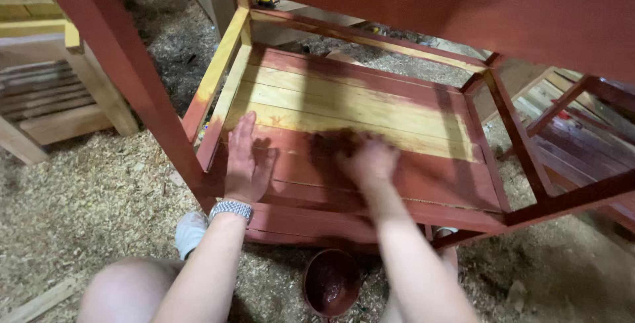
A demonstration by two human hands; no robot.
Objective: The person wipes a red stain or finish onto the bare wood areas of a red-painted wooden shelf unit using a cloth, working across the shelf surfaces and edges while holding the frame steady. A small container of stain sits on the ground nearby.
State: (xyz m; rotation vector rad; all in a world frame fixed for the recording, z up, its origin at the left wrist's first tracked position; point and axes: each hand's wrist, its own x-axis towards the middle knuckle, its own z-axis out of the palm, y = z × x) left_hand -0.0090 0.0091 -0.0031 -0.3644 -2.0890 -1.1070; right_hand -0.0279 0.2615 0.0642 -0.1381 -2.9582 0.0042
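My left hand (247,159) lies flat, fingers apart, on the lower slatted shelf (370,108) of a wooden table frame, with a metal watch on its wrist. My right hand (370,162) is stained dark red and blurred over the shelf's red part; it seems closed on a dark stained wad, hard to make out. The near slats are red, the middle slats bare yellow wood. A small round bowl (331,283) of dark red stain sits on the floor between my forearms.
A red frame leg (126,65) stands at the left and the red tabletop edge (529,12) hangs overhead. Sawdust covers the floor (86,197). An unpainted wooden frame (53,104) stands at the far left, another red slatted piece (589,144) at the right.
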